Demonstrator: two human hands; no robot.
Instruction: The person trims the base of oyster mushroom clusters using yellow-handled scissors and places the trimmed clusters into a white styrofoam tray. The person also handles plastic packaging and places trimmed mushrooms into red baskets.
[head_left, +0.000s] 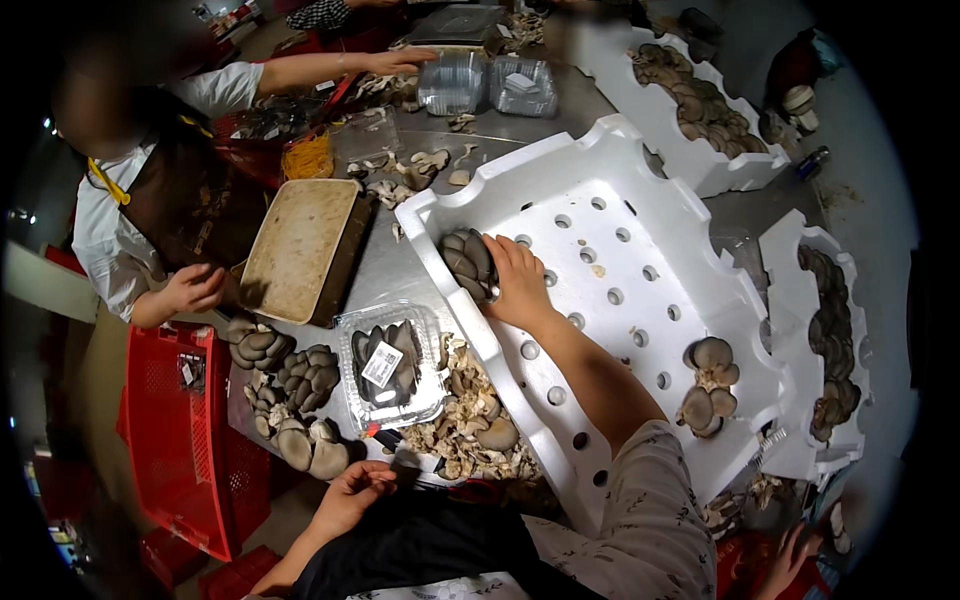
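Observation:
My right hand (517, 281) reaches into a white foam crate (517, 352) and grips the side of a grey oyster mushroom cluster (465, 262) at the crate's left wall. Another oyster mushroom cluster (709, 386) lies near the crate's right end. My left hand (356, 491) is low in front of me, fingers curled; a dark flat shape lies by its fingertips, and whether it is held I cannot tell. Beyond that hand, a clear plastic clamshell box (416, 315) contains mushrooms and bears a white label (382, 364). More oyster mushroom clusters (307, 379) sit to its left.
Mushroom trimmings (480, 427) are heaped against the crate. A co-worker's hand (397, 61) touches stacked clear containers (451, 82). An upturned-looking tan bin (304, 247) stands at left, above a red plastic basket (169, 420). Foam crates of mushrooms (697, 105) stand at right.

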